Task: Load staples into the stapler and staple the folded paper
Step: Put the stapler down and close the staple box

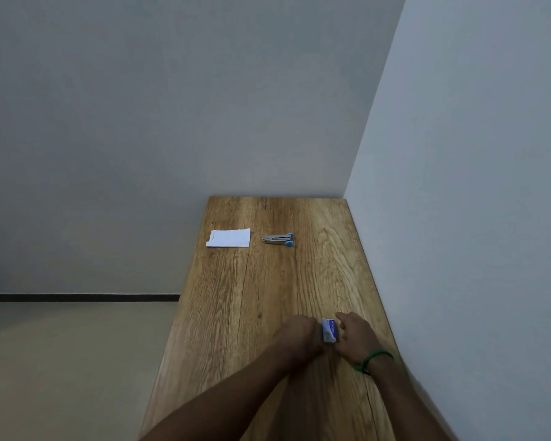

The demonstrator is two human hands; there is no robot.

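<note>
Near the right edge of the wooden table (236, 297), the left hand (296, 335) curls round a small blue-and-white staple box (329, 334); the right hand (354, 337) touches its other side, grip unclear. The grey blue-tipped stapler (279, 239) and folded white paper (229, 238) lie near the far edge. Jerking the box open could scatter staples

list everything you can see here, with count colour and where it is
table: one, brown wood, along the right wall
paper: one, white, folded, far left of the table
stapler: one, grey with blue ends, right of the paper, apart from it
box: one, blue and white, near end of the table, between the hands
walls: two, pale grey, behind and to the right
floor: beige, left of the table
skirting: one, black, at the wall's foot
wristband: one, green, right wrist
left hand: curled, grips the box's left side
right hand: at the box's right side, grip unclear
</note>
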